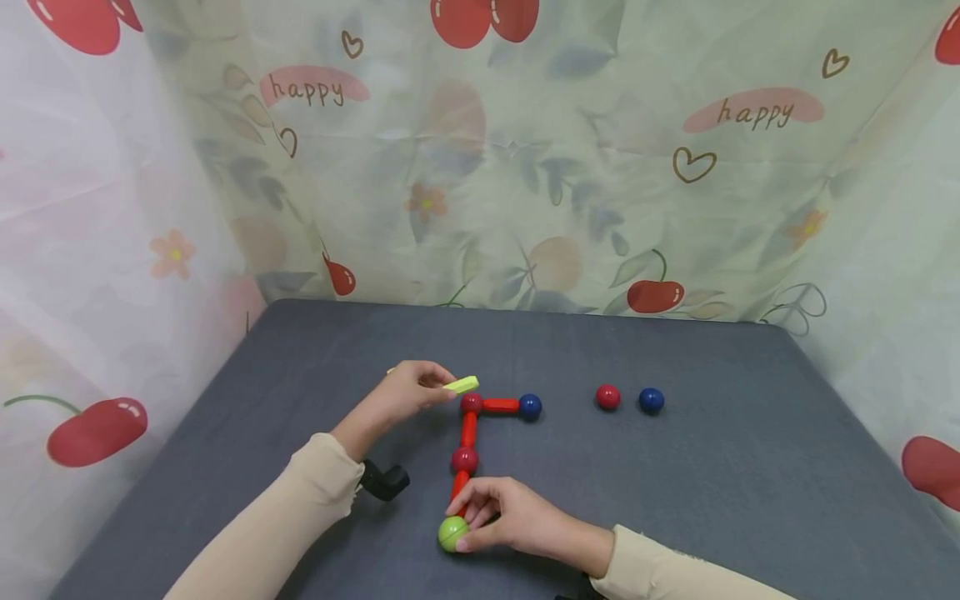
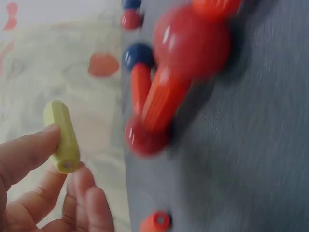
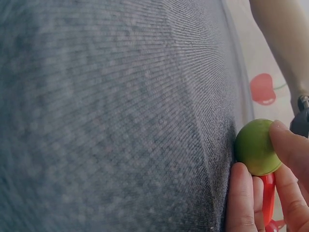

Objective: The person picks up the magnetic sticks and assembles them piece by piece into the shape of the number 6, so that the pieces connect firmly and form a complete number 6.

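One dark table (image 1: 712,467) carries the lot; 12 o'clock is away from me. Ball-and-rod frame (image 1: 465,459) lies on it: spine from 6 up to 12, then an arm out to 3. Right hand (image 1: 523,518) comes in from 3 o'clock, thumb and fingers pinching the green ball (image 1: 452,534) at the frame's 6 o'clock end. Left hand (image 1: 410,387) is at roughly 10 o'clock off the corner red ball (image 1: 472,404), pinching the yellow rod (image 1: 462,384); rod is just past that ball's 12 o'clock side, raised, not touching. Frame's 3 o'clock end is a blue ball (image 1: 530,407). Farther out at 3: loose red ball (image 1: 608,397), then loose blue ball (image 1: 652,401). Risks, my read: I only anchor the 6 o'clock end, so a push at the corner could swing the frame or pop a joint. Rod tip aims toward 2, past the corner ball; press at that angle and it'd likely skid off or twist in my fingertips. Over-squeezing the green ball could lever its red rod (image 3: 268,198) loose. A bumped table could set the loose pair rolling.
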### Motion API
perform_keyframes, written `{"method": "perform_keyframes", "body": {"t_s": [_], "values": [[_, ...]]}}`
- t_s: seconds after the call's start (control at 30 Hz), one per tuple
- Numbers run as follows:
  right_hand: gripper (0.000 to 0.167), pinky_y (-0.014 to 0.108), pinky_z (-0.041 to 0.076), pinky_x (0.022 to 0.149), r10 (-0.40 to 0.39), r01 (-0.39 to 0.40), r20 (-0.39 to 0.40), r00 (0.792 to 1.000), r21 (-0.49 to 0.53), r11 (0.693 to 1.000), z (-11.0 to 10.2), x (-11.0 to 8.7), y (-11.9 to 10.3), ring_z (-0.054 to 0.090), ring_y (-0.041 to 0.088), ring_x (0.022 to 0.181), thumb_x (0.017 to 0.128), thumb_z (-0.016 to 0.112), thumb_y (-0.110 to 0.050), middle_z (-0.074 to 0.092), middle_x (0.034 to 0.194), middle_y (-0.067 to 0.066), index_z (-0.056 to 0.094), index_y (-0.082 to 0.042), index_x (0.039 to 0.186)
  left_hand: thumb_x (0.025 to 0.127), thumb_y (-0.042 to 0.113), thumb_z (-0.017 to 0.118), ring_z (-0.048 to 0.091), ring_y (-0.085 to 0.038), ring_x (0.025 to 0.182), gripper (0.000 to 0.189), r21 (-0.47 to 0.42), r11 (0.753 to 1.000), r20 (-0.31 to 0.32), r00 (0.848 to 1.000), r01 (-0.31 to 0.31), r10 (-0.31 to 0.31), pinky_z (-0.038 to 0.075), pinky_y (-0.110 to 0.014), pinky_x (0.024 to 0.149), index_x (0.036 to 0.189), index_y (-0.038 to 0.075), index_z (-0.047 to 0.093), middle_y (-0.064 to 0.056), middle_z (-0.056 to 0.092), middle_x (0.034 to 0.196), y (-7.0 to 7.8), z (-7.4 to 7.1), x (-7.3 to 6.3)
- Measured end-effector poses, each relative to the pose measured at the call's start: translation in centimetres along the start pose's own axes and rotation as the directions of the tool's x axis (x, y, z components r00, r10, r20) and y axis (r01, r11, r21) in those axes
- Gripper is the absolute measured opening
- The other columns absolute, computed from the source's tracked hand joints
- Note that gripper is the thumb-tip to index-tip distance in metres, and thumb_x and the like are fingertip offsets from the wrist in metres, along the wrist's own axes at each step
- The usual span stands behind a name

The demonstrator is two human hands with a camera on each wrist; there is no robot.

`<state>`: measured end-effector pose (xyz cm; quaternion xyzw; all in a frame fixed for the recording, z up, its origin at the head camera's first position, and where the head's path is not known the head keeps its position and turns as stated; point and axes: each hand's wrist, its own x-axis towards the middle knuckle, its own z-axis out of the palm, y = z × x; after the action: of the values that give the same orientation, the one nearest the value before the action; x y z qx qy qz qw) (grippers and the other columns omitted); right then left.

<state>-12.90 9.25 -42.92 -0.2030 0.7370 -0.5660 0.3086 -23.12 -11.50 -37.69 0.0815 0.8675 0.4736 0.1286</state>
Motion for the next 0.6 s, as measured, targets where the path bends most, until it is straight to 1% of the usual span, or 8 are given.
{"method": "perform_keyframes", "body": {"t_s": [0.07, 0.17, 0.3, 0.4, 0.47, 0.5, 0.6], "values": [[0.027, 0.020, 0.051, 0.073, -0.006, 0.006, 0.003, 1.000, 0.004, 1.000, 0.0, 0.0, 0.0, 0.061, 0.013, 0.079, 0.079, 0.079, -0.006, 0.065, 0.089, 0.002, 0.069, -0.007, 0.105, 0.087, 0.016, 0.072, 0.057, -0.017, 0.082, 0.019, 0.003, 1.000, 0.016, 1.000, -0.024, 0.024, 0.048, -0.028, 0.072, 0.104, 0.008, 0.071, -0.006, 0.066, 0.092, 0.4, 1.0, -0.1], [0.027, 0.020, 0.051, 0.073, -0.016, 0.016, 0.008, 1.000, 0.011, 1.000, 0.0, 0.0, 0.0, 0.061, 0.013, 0.079, 0.080, 0.078, -0.005, 0.065, 0.090, 0.002, 0.069, -0.005, 0.105, 0.085, 0.016, 0.074, 0.057, -0.015, 0.078, 0.016, 0.016, 0.997, 0.042, 0.997, -0.069, 0.068, 0.047, -0.027, 0.069, 0.100, 0.011, 0.073, -0.002, 0.066, 0.087, 0.6, 2.4, -0.1], [0.027, 0.019, 0.051, 0.072, -0.024, 0.023, 0.014, 1.000, 0.018, 1.000, 0.0, 0.0, 0.0, 0.061, 0.012, 0.080, 0.080, 0.077, -0.004, 0.066, 0.091, 0.001, 0.068, -0.005, 0.105, 0.083, 0.019, 0.077, 0.056, -0.014, 0.072, 0.015, 0.061, 0.987, 0.095, 0.985, -0.147, 0.141, 0.047, -0.027, 0.065, 0.098, 0.015, 0.074, 0.001, 0.065, 0.082, 0.1, 4.1, 0.1], [0.027, 0.018, 0.051, 0.073, -0.032, 0.032, 0.017, 0.999, 0.018, 0.999, 0.0, 0.0, 0.0, 0.061, 0.012, 0.080, 0.080, 0.077, -0.003, 0.066, 0.091, 0.001, 0.068, -0.004, 0.106, 0.083, 0.021, 0.078, 0.055, -0.014, 0.070, 0.015, 0.099, 0.974, 0.142, 0.972, -0.202, 0.187, 0.046, -0.027, 0.064, 0.097, 0.018, 0.074, 0.004, 0.066, 0.082, -0.3, 4.8, 0.5], [0.027, 0.018, 0.051, 0.073, -0.040, 0.039, 0.020, 0.999, 0.019, 0.999, 0.0, 0.0, 0.0, 0.061, 0.012, 0.080, 0.080, 0.077, -0.003, 0.066, 0.091, 0.001, 0.068, -0.004, 0.106, 0.082, 0.021, 0.078, 0.055, -0.014, 0.072, 0.014, 0.122, 0.965, 0.168, 0.963, -0.230, 0.208, 0.047, -0.027, 0.065, 0.096, 0.020, 0.074, 0.006, 0.067, 0.084, -0.5, 5.1, 0.7], [0.027, 0.018, 0.051, 0.073, -0.042, 0.041, 0.021, 0.999, 0.021, 0.999, 0.0, 0.0, 0.0, 0.061, 0.012, 0.081, 0.080, 0.077, -0.003, 0.066, 0.092, 0.001, 0.068, -0.003, 0.106, 0.082, 0.021, 0.078, 0.056, -0.013, 0.073, 0.014, 0.134, 0.962, 0.179, 0.960, -0.239, 0.214, 0.048, -0.027, 0.066, 0.095, 0.020, 0.074, 0.007, 0.068, 0.084, -0.5, 5.3, 0.8], [0.027, 0.018, 0.051, 0.073, -0.043, 0.042, 0.021, 0.999, 0.023, 0.999, 0.0, 0.0, 0.1, 0.061, 0.012, 0.081, 0.080, 0.077, -0.004, 0.066, 0.091, 0.001, 0.068, -0.003, 0.105, 0.080, 0.022, 0.080, 0.058, -0.010, 0.075, 0.013, 0.171, 0.954, 0.195, 0.958, -0.246, 0.212, 0.050, -0.026, 0.070, 0.092, 0.021, 0.075, 0.009, 0.069, 0.084, -0.4, 5.6, 1.0]]}}
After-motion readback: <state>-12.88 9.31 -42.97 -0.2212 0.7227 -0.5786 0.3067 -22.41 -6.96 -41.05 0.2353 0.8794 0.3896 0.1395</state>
